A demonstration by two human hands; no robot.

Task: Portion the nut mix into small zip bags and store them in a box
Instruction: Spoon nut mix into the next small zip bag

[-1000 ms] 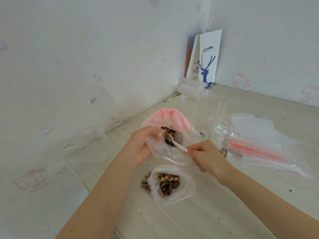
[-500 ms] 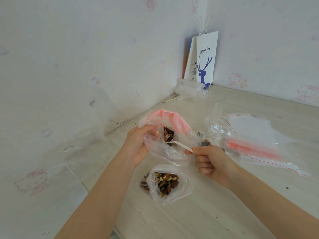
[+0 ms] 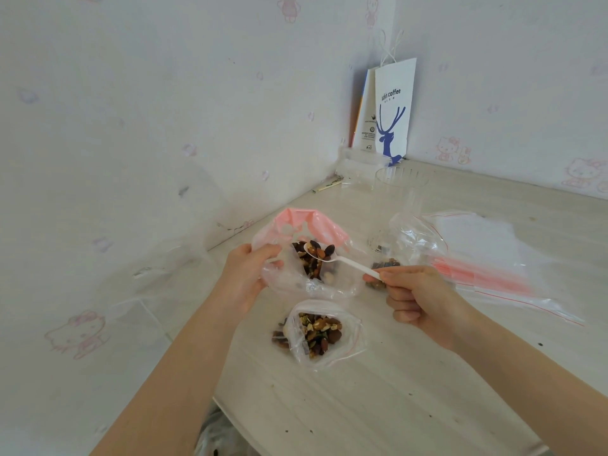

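Note:
My left hand grips the rim of the large clear nut-mix bag with a pink top, holding it open above the table. My right hand pinches the handle of a white plastic spoon. The spoon's bowl is loaded with nuts and sits at the mouth of that bag. Just below, a small zip bag lies open on the table with nut mix inside and a few pieces spilled at its left edge. More nut mix shows behind the spoon handle, partly hidden by my right hand.
A clear plastic cup stands behind the bags. A pile of empty red-striped zip bags lies at the right. A clear box and a white coffee paper bag sit in the far corner. The wall runs along the table's left edge.
The spoon has come up out of the big bag with a load of nuts, and my right hand has drawn back to the right. My left hand still holds the bag.

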